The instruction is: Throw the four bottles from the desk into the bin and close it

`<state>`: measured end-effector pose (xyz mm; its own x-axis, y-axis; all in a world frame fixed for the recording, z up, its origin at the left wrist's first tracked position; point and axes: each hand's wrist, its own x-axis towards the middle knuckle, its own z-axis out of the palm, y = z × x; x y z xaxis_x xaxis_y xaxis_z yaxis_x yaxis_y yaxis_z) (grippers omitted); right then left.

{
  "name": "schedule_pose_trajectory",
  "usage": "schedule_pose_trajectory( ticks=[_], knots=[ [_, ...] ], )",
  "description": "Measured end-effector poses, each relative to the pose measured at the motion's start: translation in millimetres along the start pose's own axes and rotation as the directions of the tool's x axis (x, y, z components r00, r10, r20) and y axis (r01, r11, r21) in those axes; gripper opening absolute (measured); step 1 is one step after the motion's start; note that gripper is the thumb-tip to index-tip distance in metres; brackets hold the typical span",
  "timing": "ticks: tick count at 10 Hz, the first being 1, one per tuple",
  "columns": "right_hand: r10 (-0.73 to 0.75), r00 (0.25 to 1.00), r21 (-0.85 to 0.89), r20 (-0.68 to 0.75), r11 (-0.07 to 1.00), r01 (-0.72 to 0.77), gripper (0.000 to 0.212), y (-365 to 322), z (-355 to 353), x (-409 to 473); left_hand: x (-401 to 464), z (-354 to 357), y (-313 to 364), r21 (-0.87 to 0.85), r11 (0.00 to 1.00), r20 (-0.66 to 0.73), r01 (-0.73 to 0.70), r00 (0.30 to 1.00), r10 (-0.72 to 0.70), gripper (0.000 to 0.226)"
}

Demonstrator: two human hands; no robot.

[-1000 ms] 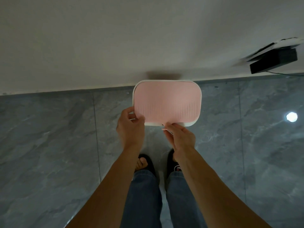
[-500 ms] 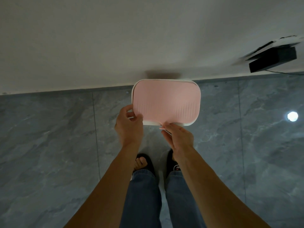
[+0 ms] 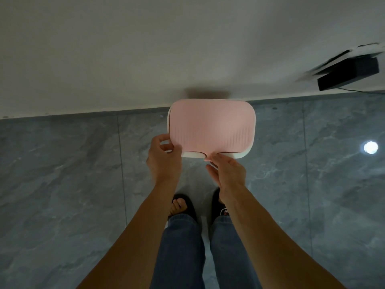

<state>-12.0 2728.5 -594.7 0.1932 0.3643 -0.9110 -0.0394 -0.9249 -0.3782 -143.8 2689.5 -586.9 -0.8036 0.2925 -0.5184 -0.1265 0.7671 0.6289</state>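
A white bin (image 3: 239, 155) stands on the floor against the wall, seen from above, with its pink lid (image 3: 212, 127) lying flat over the opening. My left hand (image 3: 163, 159) grips the lid's near left corner, thumb on top. My right hand (image 3: 227, 171) pinches the small pink tab at the middle of the lid's front edge. The bin's inside is hidden by the lid. No bottles or desk are in view.
Grey marble floor tiles surround the bin. A white wall runs behind it. A black box (image 3: 348, 74) with a cable sits by the wall at the upper right. My feet in black slippers (image 3: 184, 205) stand just in front of the bin.
The lid has settled slightly lower and flatter on the bin. Both hands stay at its front edge with hardly any shift.
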Motion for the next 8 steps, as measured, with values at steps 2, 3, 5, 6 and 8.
schedule_pose_trajectory(
  ticks=[2,3,5,6,8],
  knots=[
    [-0.044,0.998,-0.083,-0.035,0.996,0.041,0.012,3,5,3,-7,-1,-8,0.222,0.935,0.048,-0.278,0.960,0.274,0.037],
    [-0.096,0.993,-0.149,-0.068,0.985,0.085,0.006,5,8,6,-13,3,-14,0.419,0.715,0.253,-0.559,0.829,0.499,0.055],
    [-0.211,0.975,-0.295,-0.067,0.938,0.183,0.015,7,2,10,-23,5,-25,0.532,0.482,0.544,-0.696,0.717,0.435,0.070],
    [-0.258,0.966,-0.383,-0.004,0.893,0.237,0.016,0,-4,8,-25,-1,-22,0.537,0.458,0.591,-0.708,0.704,0.394,0.074],
    [-0.297,0.921,-0.662,0.252,0.642,0.388,0.018,-9,-55,-31,-41,-49,-12,0.469,0.590,0.621,-0.657,0.720,0.308,0.054]
  ],
)
